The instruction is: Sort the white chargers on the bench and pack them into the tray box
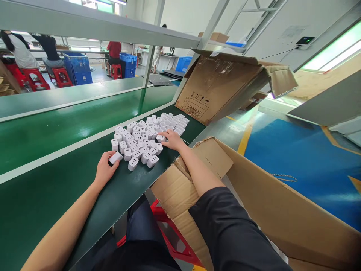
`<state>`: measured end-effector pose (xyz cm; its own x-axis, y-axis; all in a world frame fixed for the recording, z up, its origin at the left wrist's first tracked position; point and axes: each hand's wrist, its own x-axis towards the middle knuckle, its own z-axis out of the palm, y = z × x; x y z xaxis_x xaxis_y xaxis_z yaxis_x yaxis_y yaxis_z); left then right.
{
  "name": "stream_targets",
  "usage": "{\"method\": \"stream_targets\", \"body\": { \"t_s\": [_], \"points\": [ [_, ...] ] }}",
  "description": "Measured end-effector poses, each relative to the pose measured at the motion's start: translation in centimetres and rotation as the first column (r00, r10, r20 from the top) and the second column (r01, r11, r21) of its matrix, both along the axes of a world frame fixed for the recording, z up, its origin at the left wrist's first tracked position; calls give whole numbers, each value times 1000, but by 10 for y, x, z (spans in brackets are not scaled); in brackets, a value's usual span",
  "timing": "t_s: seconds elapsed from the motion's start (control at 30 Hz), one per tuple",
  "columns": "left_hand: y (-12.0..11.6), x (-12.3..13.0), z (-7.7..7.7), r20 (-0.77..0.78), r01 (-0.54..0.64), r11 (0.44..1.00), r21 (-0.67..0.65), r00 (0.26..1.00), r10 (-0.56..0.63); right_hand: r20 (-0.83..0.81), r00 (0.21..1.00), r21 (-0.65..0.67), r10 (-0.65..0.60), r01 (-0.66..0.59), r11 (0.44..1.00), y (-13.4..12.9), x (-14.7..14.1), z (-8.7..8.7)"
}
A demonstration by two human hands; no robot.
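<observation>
Heap of white, box-shaped, slotted plastic blocks: lay on flat, dark-green worktop. Left hand, heap's eight o'clock: held one white block. Right hand, three o'clock: pinched another block.

We're getting pretty bright light, with windows glowing up top left and a panel blowing out at right. We're seeing glare streaking the brighter green surface and blue floor. White blocks are looking decently crisp, but this wide lens is stretching the near box cornerward.
</observation>
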<state>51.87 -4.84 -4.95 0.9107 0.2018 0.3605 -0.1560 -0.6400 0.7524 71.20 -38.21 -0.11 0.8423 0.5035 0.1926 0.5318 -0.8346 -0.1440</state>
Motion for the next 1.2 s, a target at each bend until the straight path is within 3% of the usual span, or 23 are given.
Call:
{"method": "stream_targets", "body": {
  "t_s": [0.2,0.4,0.57,0.77,1.03,1.2],
  "points": [
    [1,1,-1,5,-21,996,-88,1000,21,33,993,68,-112,109,992,-1,3,1],
    [2,1,0,14,58,994,-90,998,-57,-40,999,68,-20,23,997,0,2,-1],
    [2,1,-1,13,75,993,-91,997,-75,-52,998,93,-40,45,995,-1,0,0],
    [1,1,1,-8,99,993,-68,995,-100,-103,994,96,22,-12,995,1,-1,1],
    [0,1,4,-48,102,993,-58,993,-105,-147,987,128,-65,85,988,-1,1,-1],
    [-1,0,3,-50,106,992,-66,993,-110,-174,983,136,-59,83,987,-3,5,-4]
  ]
}}
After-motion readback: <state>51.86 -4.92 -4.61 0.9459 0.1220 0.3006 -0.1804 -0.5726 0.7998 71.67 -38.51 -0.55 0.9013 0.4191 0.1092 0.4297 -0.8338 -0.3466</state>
